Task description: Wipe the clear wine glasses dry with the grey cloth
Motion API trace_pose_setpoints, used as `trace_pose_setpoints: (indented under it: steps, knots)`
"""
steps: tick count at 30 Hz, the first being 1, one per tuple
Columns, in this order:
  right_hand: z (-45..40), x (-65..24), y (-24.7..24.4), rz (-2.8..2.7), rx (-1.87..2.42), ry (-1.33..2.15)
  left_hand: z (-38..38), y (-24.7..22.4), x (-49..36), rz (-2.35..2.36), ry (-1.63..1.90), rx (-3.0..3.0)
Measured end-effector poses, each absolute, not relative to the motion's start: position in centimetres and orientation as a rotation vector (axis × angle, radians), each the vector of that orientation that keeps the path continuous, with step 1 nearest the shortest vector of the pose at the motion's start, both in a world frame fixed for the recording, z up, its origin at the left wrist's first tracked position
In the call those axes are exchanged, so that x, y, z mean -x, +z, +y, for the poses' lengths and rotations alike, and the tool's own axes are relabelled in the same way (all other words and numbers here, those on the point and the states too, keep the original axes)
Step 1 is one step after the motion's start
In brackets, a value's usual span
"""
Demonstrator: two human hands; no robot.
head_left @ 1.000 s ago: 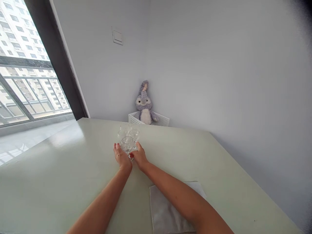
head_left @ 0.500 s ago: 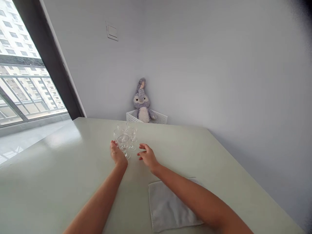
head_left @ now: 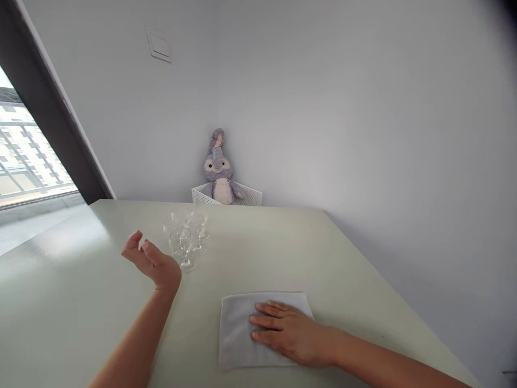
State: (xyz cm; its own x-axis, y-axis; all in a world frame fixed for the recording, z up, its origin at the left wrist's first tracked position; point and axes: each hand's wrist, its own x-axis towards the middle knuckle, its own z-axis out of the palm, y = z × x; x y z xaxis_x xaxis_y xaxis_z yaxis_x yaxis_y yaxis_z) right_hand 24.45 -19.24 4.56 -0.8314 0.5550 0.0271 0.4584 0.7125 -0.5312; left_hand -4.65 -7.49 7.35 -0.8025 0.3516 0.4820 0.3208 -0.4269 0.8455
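Several clear stemmed glasses stand upright in a cluster on the left part of the table; the nearest glass (head_left: 180, 242) is just right of my left hand (head_left: 155, 264). That hand is raised, palm up with its fingers apart and curved, and holds nothing. A light grey cloth (head_left: 238, 334) lies flat near the table's front. On its right half rests my right hand (head_left: 288, 331), palm down, fingers spread.
The pale green table (head_left: 266, 248) reaches back to grey walls. Behind its far edge, a plush rabbit (head_left: 220, 172) sits in a white perforated basket (head_left: 252, 197). A window with a dark frame (head_left: 52, 97) is at the left.
My right hand has moved from beside the glasses down onto the cloth, which now lies flatter. My left hand has moved left, away from the glasses. The view has turned slightly right.
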Motion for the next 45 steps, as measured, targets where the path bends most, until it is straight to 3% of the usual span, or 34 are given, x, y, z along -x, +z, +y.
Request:
trace_pose_setpoints:
  steps: [4,12,19,24,33,38,45]
  knots:
    - [-15.0,-22.6,2.5,-2.728,0.835,0.565,-10.5,8.5,0.7,1.307,2.448,-1.381]
    - [-2.1,-20.0,-0.1,-2.649,1.24,0.285,-14.9,4.5,-2.9,0.687,1.458,-2.116]
    - [5.7,-24.9,-0.7,-2.434,1.689,0.108,-14.0,0.5,-3.5,0.692,1.085,-2.429]
    - [6.6,-34.0,-1.4,-2.181,2.029,0.032,-13.7,0.1,-3.3,0.736,1.005,-2.421]
    - [0.5,-46.6,-1.8,-1.738,2.45,-0.072,-13.3,0.0,-3.5,0.782,0.987,-2.406]
    - [-1.3,-44.5,-2.0,-1.748,2.439,-0.076,-13.3,0.2,-3.5,0.789,1.044,-2.401]
    - [-2.3,-33.0,-2.1,-2.096,2.111,-0.039,-12.9,0.5,-2.8,0.817,1.2,-2.34]
